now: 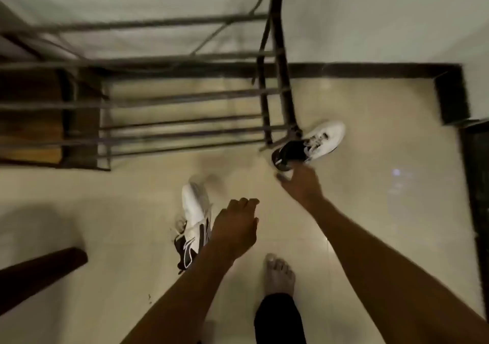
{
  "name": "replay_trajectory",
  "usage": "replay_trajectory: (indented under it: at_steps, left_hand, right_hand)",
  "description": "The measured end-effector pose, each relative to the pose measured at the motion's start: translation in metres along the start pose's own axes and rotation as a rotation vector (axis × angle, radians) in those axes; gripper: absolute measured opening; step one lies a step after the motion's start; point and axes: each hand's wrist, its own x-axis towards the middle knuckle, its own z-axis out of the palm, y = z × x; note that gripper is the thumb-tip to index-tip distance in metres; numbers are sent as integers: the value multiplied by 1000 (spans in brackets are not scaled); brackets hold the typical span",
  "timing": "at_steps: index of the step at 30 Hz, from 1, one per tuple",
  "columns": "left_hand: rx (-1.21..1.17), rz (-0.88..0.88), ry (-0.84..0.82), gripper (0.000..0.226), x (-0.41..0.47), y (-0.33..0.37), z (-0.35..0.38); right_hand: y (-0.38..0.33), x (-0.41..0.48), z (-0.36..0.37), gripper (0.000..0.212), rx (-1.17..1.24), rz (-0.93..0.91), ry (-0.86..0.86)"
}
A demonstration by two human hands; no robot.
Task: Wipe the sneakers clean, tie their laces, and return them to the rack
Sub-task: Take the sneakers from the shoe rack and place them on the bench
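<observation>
Two white sneakers with black heels lie on the tiled floor. One sneaker is in front of me, toe pointing away, laces loose. My left hand hovers over its right side with fingers loosely curled and nothing in them. The other sneaker rests against the right foot of the metal shoe rack, toe pointing right. My right hand reaches its black heel, thumb spread; its fingertips merge with the heel in the blur, so a grip is unclear. The rack's bars hold no shoes where I can see.
My bare foot stands on the floor below the hands. A dark wooden piece juts in at lower left. A wooden surface sits under the rack's left end. A dark skirting lines the wall.
</observation>
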Motion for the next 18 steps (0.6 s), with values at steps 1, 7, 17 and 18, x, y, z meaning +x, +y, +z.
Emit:
replay_trajectory:
  at_steps: [1, 7, 17, 18]
  left_hand:
    - [22, -7, -19, 49, 10, -18, 16]
    - [-82, -105, 200, 39, 1, -110, 110]
    - [-874, -936, 152, 92, -81, -171, 136]
    - [-924, -898, -9, 79, -81, -175, 138]
  right_hand:
    - [5, 29, 17, 37, 63, 15, 45]
    - [50, 122, 100, 72, 60, 82, 115]
    - [24, -90, 149, 34, -274, -204, -240]
    - [22, -105, 156, 34, -319, -235, -268]
